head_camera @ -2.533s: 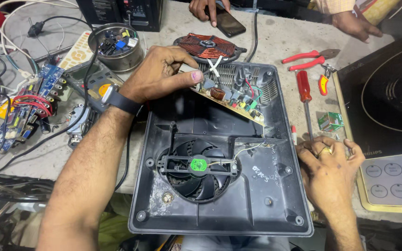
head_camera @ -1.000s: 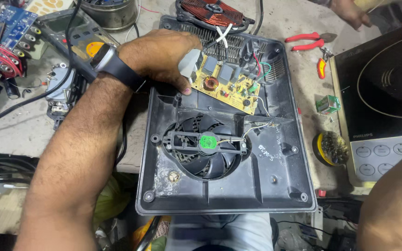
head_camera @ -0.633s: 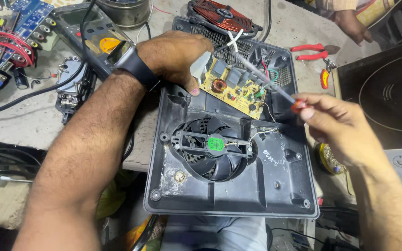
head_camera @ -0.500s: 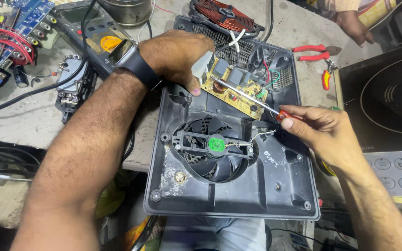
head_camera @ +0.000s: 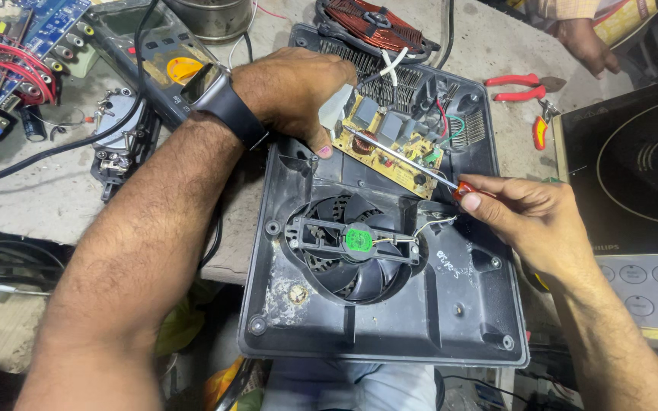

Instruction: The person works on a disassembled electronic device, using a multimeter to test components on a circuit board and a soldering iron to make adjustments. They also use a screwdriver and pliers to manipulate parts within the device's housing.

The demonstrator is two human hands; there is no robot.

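1. My left hand (head_camera: 291, 91) rests on the upper left corner of the open dark plastic housing (head_camera: 390, 320), fingers curled down against the edge of the yellow circuit board (head_camera: 390, 144) — pressing it, not gripping anything.
2. My right hand (head_camera: 531, 217) is closed around a red-handled screwdriver (head_camera: 409, 160); its shaft slants up-left, tip on the board.
3. The board sits in the housing's top section, above the black fan (head_camera: 356, 247) with its green hub.
4. Red pliers (head_camera: 515, 85) lie on the bench to the right — a copper coil (head_camera: 375, 23) beyond the housing.
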